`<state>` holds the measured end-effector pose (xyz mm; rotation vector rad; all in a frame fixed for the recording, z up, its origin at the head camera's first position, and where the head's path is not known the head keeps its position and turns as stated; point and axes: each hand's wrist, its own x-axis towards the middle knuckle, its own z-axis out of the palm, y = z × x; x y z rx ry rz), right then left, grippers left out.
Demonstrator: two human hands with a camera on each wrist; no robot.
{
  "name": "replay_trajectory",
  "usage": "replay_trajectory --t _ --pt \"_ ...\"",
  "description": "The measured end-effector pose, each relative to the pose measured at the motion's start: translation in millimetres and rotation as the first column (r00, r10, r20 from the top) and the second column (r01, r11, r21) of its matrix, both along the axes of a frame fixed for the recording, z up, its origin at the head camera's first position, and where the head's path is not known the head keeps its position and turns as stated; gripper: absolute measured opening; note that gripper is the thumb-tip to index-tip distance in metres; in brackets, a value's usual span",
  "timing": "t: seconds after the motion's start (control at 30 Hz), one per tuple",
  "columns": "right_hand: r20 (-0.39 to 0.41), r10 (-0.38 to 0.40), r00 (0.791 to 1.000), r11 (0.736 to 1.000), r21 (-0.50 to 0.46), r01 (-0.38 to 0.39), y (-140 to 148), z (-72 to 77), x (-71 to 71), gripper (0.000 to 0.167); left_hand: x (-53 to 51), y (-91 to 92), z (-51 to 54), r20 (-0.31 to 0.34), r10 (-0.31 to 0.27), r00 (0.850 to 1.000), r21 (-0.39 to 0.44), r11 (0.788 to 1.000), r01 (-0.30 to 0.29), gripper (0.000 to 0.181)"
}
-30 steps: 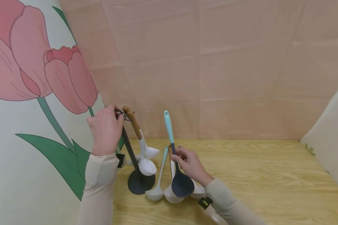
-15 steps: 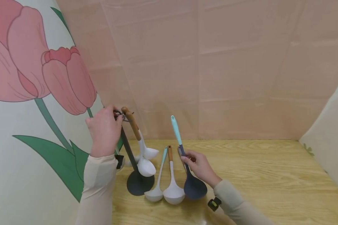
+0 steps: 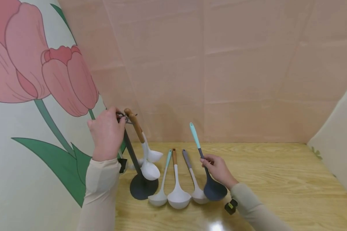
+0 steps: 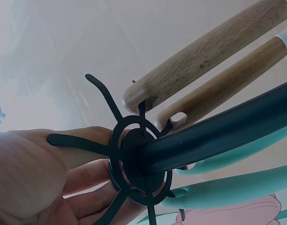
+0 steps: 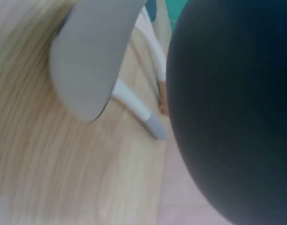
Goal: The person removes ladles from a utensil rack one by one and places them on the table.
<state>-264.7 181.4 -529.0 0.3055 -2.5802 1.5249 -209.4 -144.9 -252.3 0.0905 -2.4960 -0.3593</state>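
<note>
At the top of a black utensil stand [image 3: 131, 150], my left hand [image 3: 107, 134] grips the hook ring [image 4: 116, 159]. Two white ladles with wooden handles [image 4: 204, 61] hang from its hooks; turquoise handles [image 4: 228, 190] hang there too, their far ends out of the left wrist view. My right hand [image 3: 219, 170] pinches a dark blue ladle [image 3: 215, 190] by its shaft, turquoise handle up and bowl down. Its bowl fills much of the right wrist view. Left of it lie a turquoise-handled ladle [image 3: 158, 199], a wooden-handled ladle [image 3: 179, 199] and a grey-handled ladle [image 3: 199, 196].
The stand's round base [image 3: 137, 189] rests on the wood-grain table [image 3: 277, 179]. A pinkish cloth [image 3: 248, 70] covers the back, and a tulip-printed panel [image 3: 5, 160] stands close on the left. Another pale panel [image 3: 341, 134] borders the right side.
My right hand has carried the dark blue ladle rightward and slightly down, uncovering the wooden-handled and grey-handled ladles. The left hand has kept its hold on the stand.
</note>
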Motion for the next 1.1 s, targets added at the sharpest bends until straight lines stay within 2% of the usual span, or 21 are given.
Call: replay_trajectory --t 0.1,0.23,0.43,0.63,0.77,0.93,1.1 --pt "0.029 -0.008 1.000 1.000 0.007 0.008 10 -6.6 -2.9 0.024 0.0 -0.1 -0.3 -0.004 0.000 1.000 0.003 1.000 0.000 0.018" --pt "0.117 -0.024 0.993 0.999 -0.023 0.027 23 -16.5 -8.8 0.025 0.3 0.2 -0.2 -0.015 -0.001 1.000 0.000 1.000 0.001 0.018" --pt "0.229 -0.018 0.973 0.995 -0.094 0.040 41 -30.3 -16.1 0.025 -1.0 0.1 -1.0 -0.030 -0.006 1.000 0.000 1.000 0.006 0.019" --pt "0.322 -0.001 0.947 0.996 -0.086 0.031 50 -46.2 -19.6 0.032 -1.0 0.2 -1.2 -0.027 0.000 1.000 -0.005 1.000 0.000 0.019" --pt "0.352 -0.024 0.936 0.997 -0.057 0.047 54 -56.0 -20.2 0.030 -1.5 0.9 -1.4 -0.024 -0.001 1.000 -0.007 1.000 0.001 0.019" --pt "0.331 -0.033 0.943 0.998 -0.035 0.048 58 -63.2 -19.3 0.026 -1.8 0.9 -1.8 -0.023 0.007 1.000 -0.010 1.000 -0.007 0.018" --pt "0.352 -0.037 0.935 0.999 -0.019 0.047 56 -70.4 -17.5 0.022 -1.4 0.6 -1.2 -0.020 0.019 1.000 -0.027 0.999 -0.019 0.019"
